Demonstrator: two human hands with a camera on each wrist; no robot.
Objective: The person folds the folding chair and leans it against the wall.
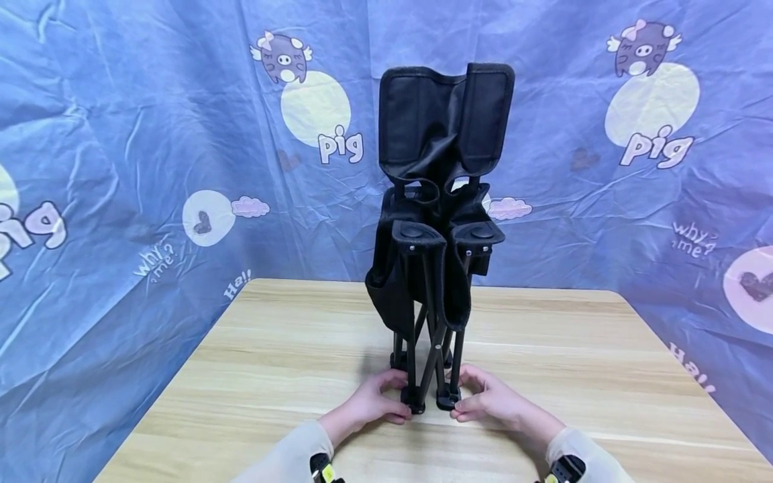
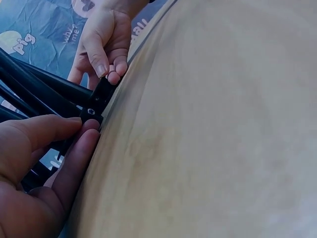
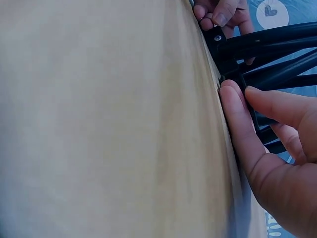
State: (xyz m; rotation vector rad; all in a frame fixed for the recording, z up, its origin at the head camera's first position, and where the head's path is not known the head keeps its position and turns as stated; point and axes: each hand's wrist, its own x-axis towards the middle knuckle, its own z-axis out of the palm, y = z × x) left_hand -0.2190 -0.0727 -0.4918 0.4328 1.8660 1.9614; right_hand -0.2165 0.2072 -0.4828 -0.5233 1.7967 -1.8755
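A black folding chair (image 1: 423, 282) stands upright on the wooden table, its fabric seat and armrests bunched together and its crossed legs close to each other. My left hand (image 1: 376, 401) pinches the chair's front left foot (image 1: 413, 398) between thumb and fingers. On the other side, my right hand (image 1: 488, 397) grips the front right foot (image 1: 448, 401) the same way. In the left wrist view, the left thumb and fingers meet on the black plastic foot (image 2: 92, 113). The right wrist view has the right fingertips right at the foot's edge, low over the tabletop.
The pale wooden table (image 1: 253, 376) spreads out around the chair. A blue cloth backdrop (image 1: 193, 134) with cartoon pigs hangs behind and at both sides. The chair's backrest (image 1: 447, 114) rises well above the tabletop.
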